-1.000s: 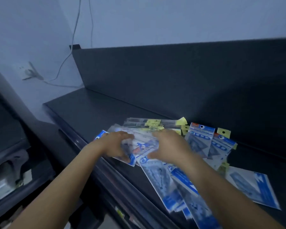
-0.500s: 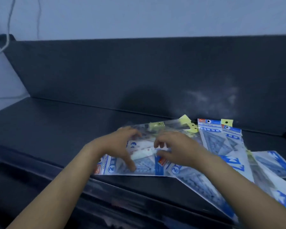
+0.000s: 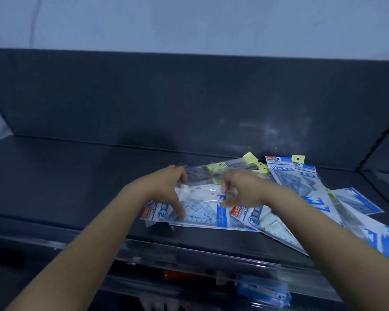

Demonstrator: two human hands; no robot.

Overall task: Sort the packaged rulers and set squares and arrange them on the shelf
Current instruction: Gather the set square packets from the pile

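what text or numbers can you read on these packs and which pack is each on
"GEOMETRIC": header of the back right pack
"2": blue circle on that pack, the front left pack and the middle pack
"GEOM": front left pack, rest behind the left hand
The red logos and printed scales: too blurred to read

The far pack [image 3: 284, 176] reads "GEOMETRIC" above a circled "2". The near left pack [image 3: 200, 212] shows "GEOM" and a circled "2". Smaller print is unreadable.
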